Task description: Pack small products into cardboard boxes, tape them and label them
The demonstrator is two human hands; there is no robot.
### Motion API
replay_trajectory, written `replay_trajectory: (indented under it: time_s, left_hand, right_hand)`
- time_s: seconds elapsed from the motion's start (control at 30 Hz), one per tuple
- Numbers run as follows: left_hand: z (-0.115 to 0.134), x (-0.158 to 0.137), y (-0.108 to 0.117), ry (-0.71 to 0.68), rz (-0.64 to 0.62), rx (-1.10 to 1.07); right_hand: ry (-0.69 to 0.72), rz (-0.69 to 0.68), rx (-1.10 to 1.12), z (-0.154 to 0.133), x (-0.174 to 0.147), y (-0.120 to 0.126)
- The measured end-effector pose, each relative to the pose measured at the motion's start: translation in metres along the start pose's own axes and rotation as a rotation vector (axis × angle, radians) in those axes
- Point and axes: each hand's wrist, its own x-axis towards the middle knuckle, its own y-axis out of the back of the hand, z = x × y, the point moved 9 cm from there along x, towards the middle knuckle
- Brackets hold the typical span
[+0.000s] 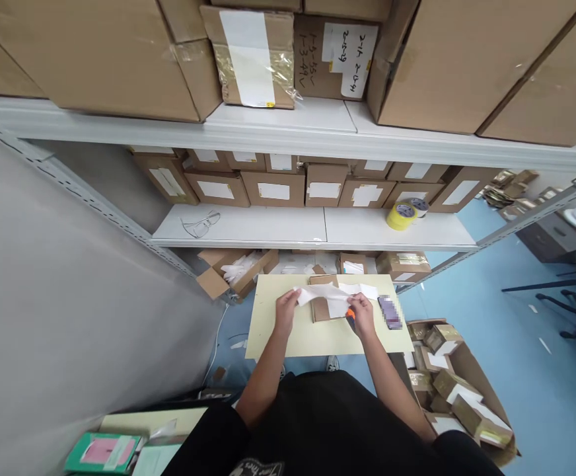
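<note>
A strip of white paper (324,291) is stretched between my two hands above a pale yellow tabletop (278,337). My left hand (287,309) pinches its left end. At the other end, my right hand (361,313) grips the paper, and a small orange and dark-blue tool (351,315) shows by its fingers; its kind I cannot make out. Beneath the paper lies a flat brown cardboard box (320,311), partly covered. Another white paper piece (367,289) rests behind my right hand. To the right of that hand sits a phone (390,312), its screen blurred.
Behind the table rises a white shelf (268,225) with labelled cardboard boxes, glasses (201,225) and yellow tape rolls (401,216). An opened carton (238,274) holds white material at the back left. On the right, a large carton (496,403) contains several small taped boxes.
</note>
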Motion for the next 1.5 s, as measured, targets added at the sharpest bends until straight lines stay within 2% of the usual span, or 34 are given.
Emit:
replay_trajectory:
  time_s: [0.1,0.13,0.2,0.3,0.47,0.57,0.67,0.7,0.77,0.83,0.93,1.0,1.1,1.17,1.27,1.33,1.4,1.43,1.5]
  left_hand:
    - [0.011,0.022,0.068,-0.043,0.174,0.01]
    - [0.014,0.028,0.085,-0.05,0.19,0.027]
    - [0.019,0.034,0.112,-0.066,0.181,0.071]
    - [0.03,0.027,0.142,-0.109,0.162,0.118]
    - [0.05,-0.008,0.2,-0.186,0.252,0.216]
    - [0.06,-0.03,0.236,-0.202,0.306,0.319]
    - [0.071,-0.049,0.266,-0.223,0.381,0.437]
    - [0.074,-0.054,0.272,-0.233,0.392,0.47]
    - [0.078,-0.059,0.279,-0.252,0.385,0.524]
    - [0.079,-0.06,0.28,-0.262,0.374,0.577]
    - [0.077,-0.05,0.269,-0.276,0.353,0.682]
    - [0.073,-0.038,0.249,-0.316,0.293,0.748]
    - [0.064,-0.021,0.197,-0.42,0.12,0.831]
    - [0.054,-0.013,0.154,-0.484,-0.02,0.903]
    - [0.035,-0.009,0.094,-0.534,-0.199,0.997]
    - [0.018,-0.008,0.059,-0.525,-0.337,0.997]
    - [-0.002,-0.007,0.034,-0.461,-0.439,0.929]
    - [-0.012,-0.005,0.027,-0.402,-0.437,0.869]
    - [-0.036,0.004,0.024,-0.228,-0.343,0.697]
  right_hand:
    - [-0.035,0.232,0.033,0.023,-0.004,0.021]
    - [-0.05,0.256,0.026,0.03,-0.005,0.018]
    - [-0.087,0.222,0.004,0.045,-0.004,-0.006]
    - [-0.169,0.077,-0.013,0.068,0.002,-0.08]
    - [-0.226,-0.235,-0.061,0.09,0.016,-0.251]
    - [-0.235,-0.314,-0.161,0.094,0.03,-0.34]
    - [-0.236,-0.331,-0.184,0.092,0.045,-0.403]
    - [-0.231,-0.323,-0.193,0.091,0.048,-0.415]
    - [-0.213,-0.286,-0.217,0.09,0.05,-0.425]
    - [-0.198,-0.25,-0.229,0.091,0.042,-0.417]
    - [-0.211,-0.267,-0.188,0.096,0.014,-0.382]
    - [-0.259,-0.365,-0.113,0.1,-0.012,-0.356]
    - [-0.363,-0.452,-0.026,0.101,-0.046,-0.312]
    - [-0.393,-0.399,0.019,0.097,-0.054,-0.279]
    - [-0.337,-0.233,0.014,0.087,-0.048,-0.224]
    - [-0.286,-0.092,0.006,0.083,-0.04,-0.184]
    - [-0.274,0.03,0.027,0.085,-0.035,-0.145]
    - [-0.286,0.063,0.043,0.087,-0.034,-0.129]
    - [-0.337,0.067,0.067,0.096,-0.033,-0.105]
